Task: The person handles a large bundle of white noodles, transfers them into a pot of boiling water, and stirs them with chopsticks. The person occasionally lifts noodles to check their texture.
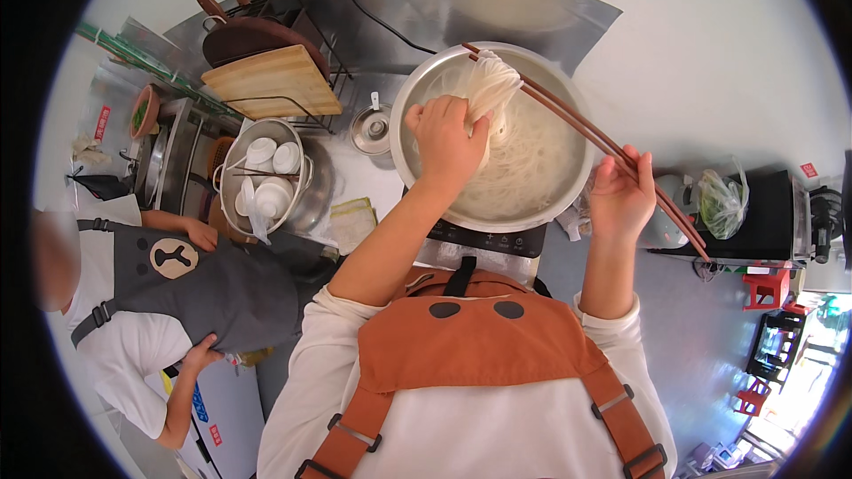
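A wide metal pot (579,189) of pale noodles in cloudy liquid (526,166) stands on a black induction cooker (489,237). My right hand (622,193), right of the pot, holds a pair of long brown chopsticks (579,121) that slant over it. A bundle of noodles (498,76) hangs over the chopsticks near their far end. My left hand (449,136) is closed around the hanging noodles just below, above the pot; its palm side is hidden.
Left of the pot are a small lidded metal container (371,130), a folded cloth (353,223), a metal basin of white bowls (223,203) and a rack with a wooden cutting board (276,85). A co-worker in a dark apron (219,293) stands at the left. A bagged green vegetable (722,206) lies at the right.
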Tool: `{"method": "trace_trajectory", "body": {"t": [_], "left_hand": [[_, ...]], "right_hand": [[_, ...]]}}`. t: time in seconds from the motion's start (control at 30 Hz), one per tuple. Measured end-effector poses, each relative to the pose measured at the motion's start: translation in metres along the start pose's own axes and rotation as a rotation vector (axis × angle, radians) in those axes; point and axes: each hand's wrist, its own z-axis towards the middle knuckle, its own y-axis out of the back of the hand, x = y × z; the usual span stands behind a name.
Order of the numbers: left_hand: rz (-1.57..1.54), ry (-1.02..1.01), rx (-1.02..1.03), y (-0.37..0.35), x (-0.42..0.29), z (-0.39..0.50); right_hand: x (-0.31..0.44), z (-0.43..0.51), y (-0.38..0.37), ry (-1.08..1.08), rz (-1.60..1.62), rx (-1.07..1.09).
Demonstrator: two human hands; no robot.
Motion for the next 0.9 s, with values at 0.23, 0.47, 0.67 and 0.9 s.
{"method": "trace_trajectory", "body": {"t": [0.23, 0.47, 0.67, 0.9], "left_hand": [[-0.236, 0.205, 0.265, 0.011, -0.008, 0.011], [-0.516, 0.624, 0.544, 0.013, -0.008, 0.019], [-0.846, 0.822, 0.481, 0.003, -0.008, 0.031], [-0.871, 0.879, 0.533, 0.0, -0.028, 0.061]], "right_hand": [[0.001, 0.019, 0.0, 0.083, -0.114, -0.091], [0.008, 0.029, 0.0, 0.165, -0.323, -0.081], [0.045, 0.035, -0.024, 0.368, -0.68, -0.094], [-0.021, 0.048, -0.06, -0.306, -1.224, 0.249]]}}
